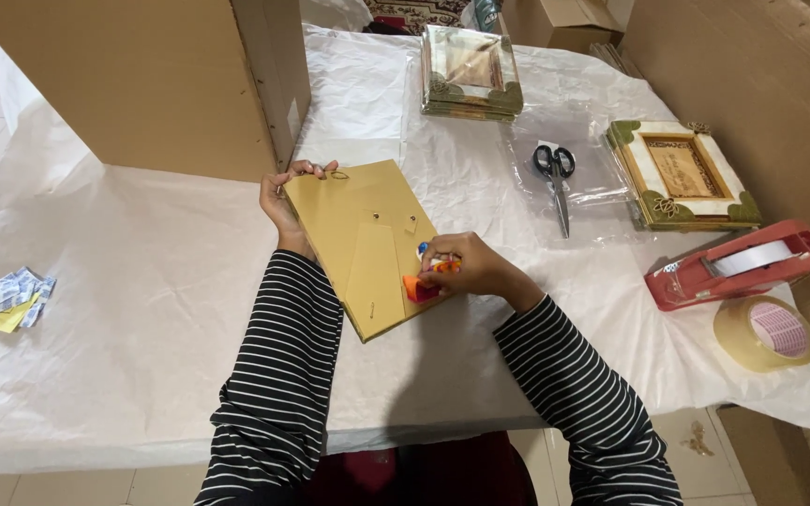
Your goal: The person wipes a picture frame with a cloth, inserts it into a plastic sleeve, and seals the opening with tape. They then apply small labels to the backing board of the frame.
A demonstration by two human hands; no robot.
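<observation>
On the worktop [142,281] I count one tan backing board [363,244], one pair of scissors [556,178], one red tape dispenser [733,267], one loose roll of tape [766,333], one single picture frame [682,175], one stack of frames [471,75], and one heap of small sachets [7,298].

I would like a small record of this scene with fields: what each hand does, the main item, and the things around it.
Left hand: grips the far corner of the tan backing board
Right hand: presses a small orange tool at the board's near edge
Surface: table covered in white paper
Right side: scissors, decorated frame, red tape dispenser, tape roll
Far side: stack of frames, cardboard box
Left edge: small packets
</observation>
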